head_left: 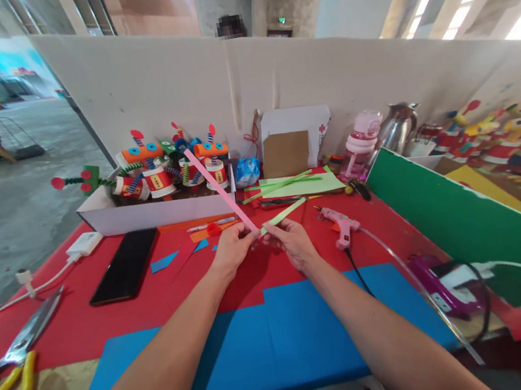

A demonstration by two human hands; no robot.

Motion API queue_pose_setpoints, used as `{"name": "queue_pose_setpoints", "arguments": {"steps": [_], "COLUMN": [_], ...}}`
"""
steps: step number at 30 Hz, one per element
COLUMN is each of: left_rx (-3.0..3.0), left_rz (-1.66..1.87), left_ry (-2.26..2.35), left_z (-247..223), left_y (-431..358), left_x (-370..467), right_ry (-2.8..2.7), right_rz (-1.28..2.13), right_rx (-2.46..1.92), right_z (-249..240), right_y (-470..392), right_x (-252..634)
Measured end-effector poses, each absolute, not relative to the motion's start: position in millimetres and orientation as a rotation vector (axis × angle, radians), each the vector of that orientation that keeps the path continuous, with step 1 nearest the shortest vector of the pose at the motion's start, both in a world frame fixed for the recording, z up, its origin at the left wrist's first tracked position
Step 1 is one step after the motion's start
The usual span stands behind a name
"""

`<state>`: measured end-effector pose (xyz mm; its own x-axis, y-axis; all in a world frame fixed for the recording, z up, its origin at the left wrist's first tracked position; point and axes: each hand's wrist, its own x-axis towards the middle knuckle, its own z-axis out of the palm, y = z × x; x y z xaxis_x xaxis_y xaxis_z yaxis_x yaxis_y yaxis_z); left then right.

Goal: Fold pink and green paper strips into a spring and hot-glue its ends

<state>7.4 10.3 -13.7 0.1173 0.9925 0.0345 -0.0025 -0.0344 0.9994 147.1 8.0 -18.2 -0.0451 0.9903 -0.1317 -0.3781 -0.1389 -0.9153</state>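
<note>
My left hand (234,248) pinches the lower end of a long pink paper strip (219,189), which slants up and to the left. Between the fingers of my right hand (291,240) is a light green paper strip (286,212), pointing up and to the right. The two strips meet at a corner where my fingertips come together above the red table covering. Blue paper sheets (314,327) lie under my forearms. Right of my right hand rests a pink glue gun (343,224). More green strips (283,184) lie beyond my hands.
A white box (153,215) of paper-cup figures stands at the back left. A black phone (124,266) and large yellow-handled scissors (20,358) lie left. On the right are a green panel (478,230), a purple device (445,287) and cables.
</note>
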Motion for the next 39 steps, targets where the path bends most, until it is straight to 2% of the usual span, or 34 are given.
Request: {"name": "queue_pose_setpoints", "arguments": {"steps": [33,39], "left_rx": [1.022,0.972], "left_rz": [1.121,1.211], "left_ry": [0.975,0.976], "left_z": [-12.0,-14.0], "left_y": [8.2,10.9], "left_x": [6.4,5.2], "right_ry": [-0.889,-0.958], "right_rz": [1.513,1.514], "right_rx": [-1.008,-1.049], "right_z": [-21.7,-21.7], "right_y": [8.2,7.0], "right_x": [145.2,144.7]}}
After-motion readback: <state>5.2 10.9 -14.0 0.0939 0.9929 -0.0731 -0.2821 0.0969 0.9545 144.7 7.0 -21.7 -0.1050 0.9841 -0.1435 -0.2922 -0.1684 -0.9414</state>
